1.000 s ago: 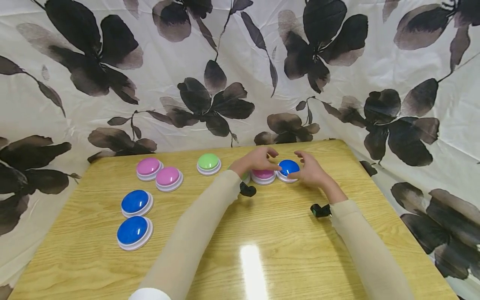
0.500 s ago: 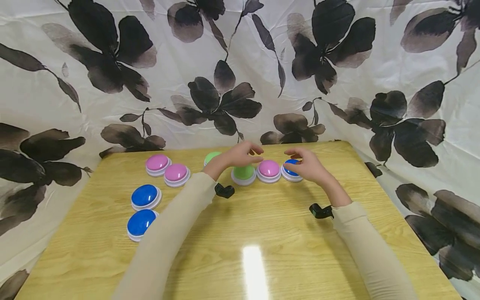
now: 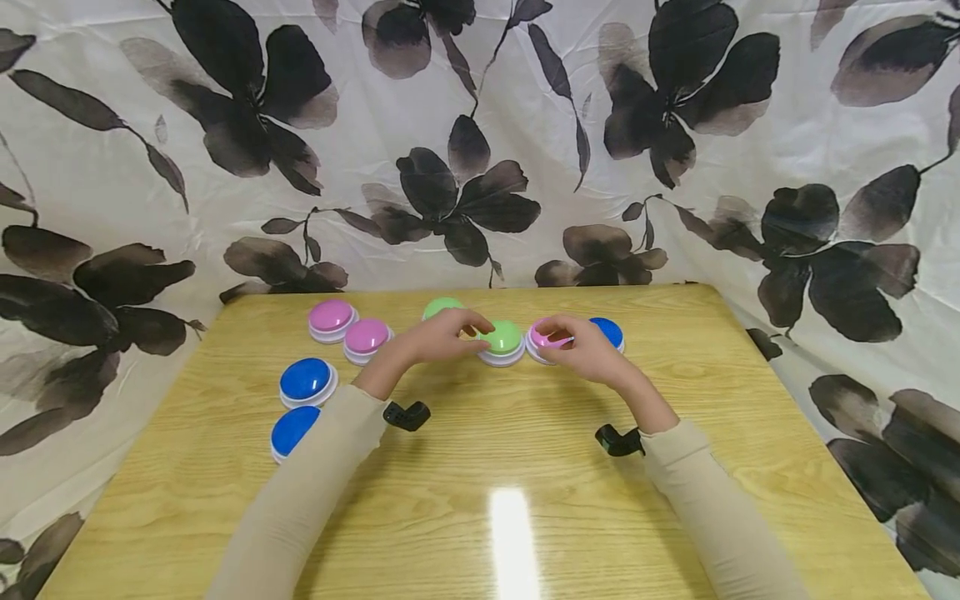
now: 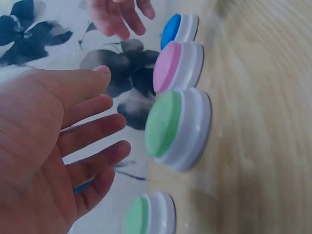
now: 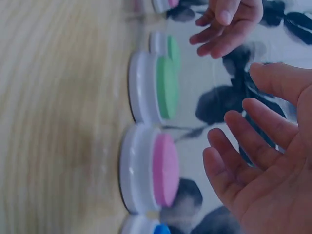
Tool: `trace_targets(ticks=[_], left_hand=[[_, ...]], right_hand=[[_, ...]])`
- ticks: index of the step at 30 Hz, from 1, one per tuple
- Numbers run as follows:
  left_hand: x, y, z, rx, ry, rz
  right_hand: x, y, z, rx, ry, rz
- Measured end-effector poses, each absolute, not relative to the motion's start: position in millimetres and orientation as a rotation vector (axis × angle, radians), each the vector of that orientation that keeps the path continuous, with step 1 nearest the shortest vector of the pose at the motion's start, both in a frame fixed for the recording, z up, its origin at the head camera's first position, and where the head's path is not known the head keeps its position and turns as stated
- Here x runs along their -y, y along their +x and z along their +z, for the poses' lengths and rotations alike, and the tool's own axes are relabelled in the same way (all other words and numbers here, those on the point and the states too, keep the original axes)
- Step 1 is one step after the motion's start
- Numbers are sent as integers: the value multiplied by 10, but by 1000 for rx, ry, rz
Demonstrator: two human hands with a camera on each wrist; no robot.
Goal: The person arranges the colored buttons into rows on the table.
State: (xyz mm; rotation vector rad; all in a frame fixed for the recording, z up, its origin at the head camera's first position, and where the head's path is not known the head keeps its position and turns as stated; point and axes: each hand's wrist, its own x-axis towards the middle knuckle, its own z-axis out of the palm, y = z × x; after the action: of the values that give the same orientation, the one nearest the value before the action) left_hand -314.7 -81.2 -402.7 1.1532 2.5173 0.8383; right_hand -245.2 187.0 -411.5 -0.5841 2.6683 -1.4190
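Note:
My left hand [image 3: 442,336] hovers beside a green dome push button [image 3: 501,338], its fingers loosely bent and holding nothing. In the left wrist view a gap shows between the left hand [image 4: 63,136] and the green button [image 4: 165,124]. Over a pink push button [image 3: 542,340] hangs my right hand [image 3: 583,348], also holding nothing. The right wrist view shows the right hand [image 5: 268,151] apart from the pink button [image 5: 165,170]. Right of it sits a blue push button [image 3: 607,332]. Another green button [image 3: 442,308] is partly hidden behind the left hand.
At the left of the wooden table [image 3: 465,467] stand two pink buttons, a rear one [image 3: 332,317] and a nearer one [image 3: 367,337]. Below them are two blue buttons, one whole [image 3: 306,380] and one partly behind the left sleeve [image 3: 292,429]. A flowered cloth [image 3: 525,150] hangs behind.
Both hands have shifted left along the row: the left from the pink button past the green one, the right from the blue button to the pink one. The head view has turned slightly left.

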Motion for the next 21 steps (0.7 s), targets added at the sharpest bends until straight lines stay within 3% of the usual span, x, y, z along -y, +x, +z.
trace_targets(ticks=[11,21], left_hand=[[1243,-2924,-4385,-2536,1016,987],[1383,-2918,-4672,-2590,856,1204]], right_hand=[[-1441,-2497,-4283,-2612,-742,-1394],[-1040,-2647,-4277,-2568,-697,-1443]])
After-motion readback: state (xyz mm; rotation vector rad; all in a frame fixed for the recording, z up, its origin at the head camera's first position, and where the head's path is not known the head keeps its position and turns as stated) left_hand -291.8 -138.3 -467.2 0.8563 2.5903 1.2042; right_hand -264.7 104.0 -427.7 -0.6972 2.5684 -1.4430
